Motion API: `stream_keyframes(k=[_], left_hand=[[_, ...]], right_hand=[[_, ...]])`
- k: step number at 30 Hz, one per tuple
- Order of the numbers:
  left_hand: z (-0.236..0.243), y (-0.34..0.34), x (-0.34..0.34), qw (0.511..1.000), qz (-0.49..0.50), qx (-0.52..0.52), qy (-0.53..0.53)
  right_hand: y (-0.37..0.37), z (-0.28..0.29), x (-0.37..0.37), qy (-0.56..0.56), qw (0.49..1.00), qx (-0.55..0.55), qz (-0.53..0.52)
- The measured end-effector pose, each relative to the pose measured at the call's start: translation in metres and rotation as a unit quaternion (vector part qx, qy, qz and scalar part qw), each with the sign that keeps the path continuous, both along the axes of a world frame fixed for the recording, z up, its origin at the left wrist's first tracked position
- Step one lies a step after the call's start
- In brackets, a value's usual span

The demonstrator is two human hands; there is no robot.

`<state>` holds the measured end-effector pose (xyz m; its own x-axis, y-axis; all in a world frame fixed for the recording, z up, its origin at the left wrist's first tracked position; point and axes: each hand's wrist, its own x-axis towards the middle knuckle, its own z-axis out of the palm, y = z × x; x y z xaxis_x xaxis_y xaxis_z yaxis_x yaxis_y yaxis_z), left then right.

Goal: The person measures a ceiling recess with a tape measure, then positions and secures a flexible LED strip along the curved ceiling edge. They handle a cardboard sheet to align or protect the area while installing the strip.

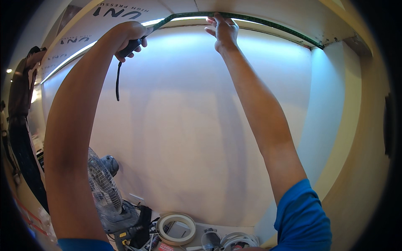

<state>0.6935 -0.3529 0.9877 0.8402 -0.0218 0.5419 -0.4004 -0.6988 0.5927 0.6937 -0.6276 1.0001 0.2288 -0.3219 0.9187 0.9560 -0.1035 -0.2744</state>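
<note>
My left hand [130, 42] grips a black tape measure [127, 49] at the upper left, with a black strap hanging from it. Its green blade [270, 23] runs out along the underside of a white overhead panel [184, 7] to the upper right corner [321, 46]. My right hand [222, 31] is raised to the blade near the top middle, its fingertips touching it and its lower fingers spread apart. A lit strip [63, 62] glows along the panel behind the blade.
At the left edge a person [19, 96] stands with arms raised; another partly visible person is behind. Below sit a grey fan [100, 184], a tape roll [190, 230], coiled white cable [236, 240] and assorted items, against a pale wall [188, 125].
</note>
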Motion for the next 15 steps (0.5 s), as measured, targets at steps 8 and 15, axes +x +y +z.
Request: stream_keyframes(k=[8, 15], left_hand=[[-0.001, 0.0, 0.001, 1.0, -0.011, 0.001, -0.015], [-0.002, 0.002, 0.008, 0.999, -0.021, -0.011, -0.024]], right_hand=[[-0.004, 0.002, 0.004, -0.018, 1.0, -0.009, -0.014], [-0.002, 0.002, 0.007, -0.026, 0.999, -0.019, -0.025]])
